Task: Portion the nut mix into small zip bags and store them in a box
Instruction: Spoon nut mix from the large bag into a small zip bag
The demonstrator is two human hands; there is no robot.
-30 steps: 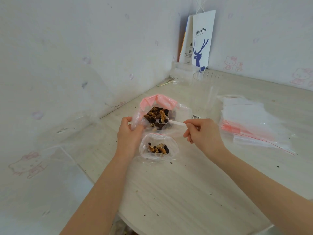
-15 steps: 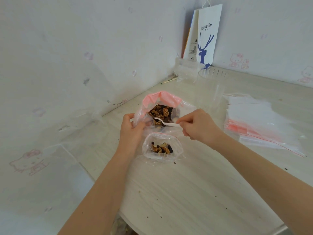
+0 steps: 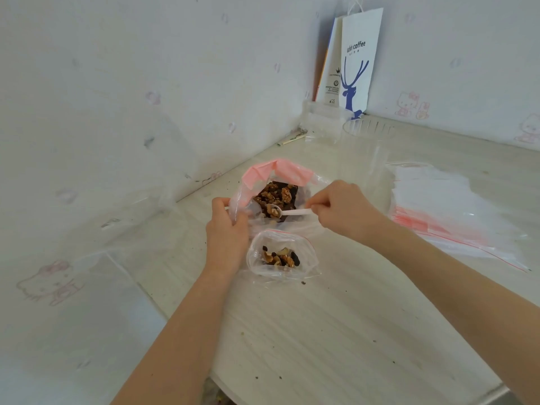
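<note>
Closer to the big bag [image 3: 264,173] than a second ago, the right hand [image 3: 343,213] now has the white spoon [image 3: 292,212] dipped into the mix, its bowl loaded.

A pale wooden table [image 3: 336,331], flecked with crumbs, carries everything. Well out beyond the right hand lies a spread pile of empty zip bags [image 3: 455,211] with red seal lines. Far past both hands, a white paper coffee bag [image 3: 358,62] leans in the wall corner.

Between the two hands stands the big bag, clear with a pink rim, its mouth gaping over the nut mix [image 3: 276,194]. The left hand [image 3: 226,232] clutches the bag's left edge, fingers curled into the plastic. The right hand pinches the tip of the spoon's handle between thumb and fingers.

Just beneath both grips, nearer the person, the small zip bag [image 3: 305,247] lies open on the table beside the left wrist, with a little heap of nuts and dark raisins inside. The spoon's bowl sits within the big bag, above the mix.
</note>
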